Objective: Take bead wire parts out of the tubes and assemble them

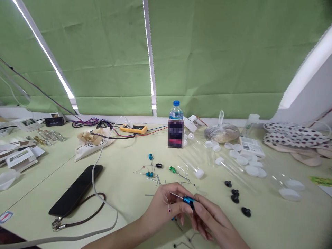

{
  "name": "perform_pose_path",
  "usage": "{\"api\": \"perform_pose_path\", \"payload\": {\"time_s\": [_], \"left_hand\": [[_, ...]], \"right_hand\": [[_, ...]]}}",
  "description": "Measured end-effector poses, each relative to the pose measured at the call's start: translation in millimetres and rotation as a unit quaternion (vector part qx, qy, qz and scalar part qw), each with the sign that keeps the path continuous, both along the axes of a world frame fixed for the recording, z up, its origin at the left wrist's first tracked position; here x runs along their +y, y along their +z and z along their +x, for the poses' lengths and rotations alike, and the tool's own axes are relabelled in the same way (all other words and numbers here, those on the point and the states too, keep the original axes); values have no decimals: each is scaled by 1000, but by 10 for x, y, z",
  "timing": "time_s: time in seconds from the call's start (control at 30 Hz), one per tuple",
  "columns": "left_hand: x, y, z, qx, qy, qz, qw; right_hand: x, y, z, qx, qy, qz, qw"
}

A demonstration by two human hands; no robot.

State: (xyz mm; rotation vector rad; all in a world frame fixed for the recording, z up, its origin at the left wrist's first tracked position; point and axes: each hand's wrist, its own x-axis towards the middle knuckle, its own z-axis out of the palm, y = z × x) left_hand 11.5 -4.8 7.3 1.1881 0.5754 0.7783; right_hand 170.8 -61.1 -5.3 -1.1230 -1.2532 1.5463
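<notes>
Between both hands is a small blue-handled metal rod (188, 200), its thin shaft pointing up and left. My left hand (166, 202) is closed around it, thumb against the blue handle. A thin bent wire with a pinkish tip (169, 210) shows against the left palm. My right hand (211, 216) pinches the handle's dark end from the right, and its lower fingers are partly hidden. Just beyond the hands lie similar small rods with a green handle (172, 169), a black handle (158, 165) and blue handles (149, 174). More thin rods lie beneath the hands, partly covered.
Several black knobbed caps (234, 198) lie right of my hands, beyond them clear tubes (233, 171) and white caps (252, 171). A bottle (176, 112) stands at the back. At left are a black phone (75, 190), a white cable (105, 202) and a cloth pouch (90, 147).
</notes>
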Motion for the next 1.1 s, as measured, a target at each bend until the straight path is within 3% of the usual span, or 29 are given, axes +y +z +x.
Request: {"api": "perform_pose_path", "payload": {"time_s": [0.13, 0.27, 0.47, 0.67, 0.73, 0.83, 0.93, 1.03, 1.1], "left_hand": [[27, 43, -80, 61, 37, 179, 981], [40, 86, -148, 85, 114, 272, 952], [18, 76, -182, 159, 170, 342, 910], [49, 138, -197, 213, 105, 298, 924], [78, 159, -200, 240, 93, 390, 884], [104, 149, -193, 268, 86, 584, 761], [83, 84, -168, 288, 86, 701, 647], [27, 12, -146, 295, 77, 748, 589], [-9, -7, -143, 307, 65, 747, 587]], "right_hand": [[10, 75, 71, -1, -60, -37, 998], [9, 155, 103, -17, -89, -45, 995], [11, 124, 97, -57, -76, -6, 995], [8, 93, 117, -73, -72, 43, 994], [18, 88, 124, -83, -79, 28, 993], [44, 54, 122, -97, -77, 11, 992], [57, 0, 90, -108, -47, 12, 993], [43, -17, 44, -132, -27, 22, 991], [22, 12, 26, -157, -26, 42, 986]]}}
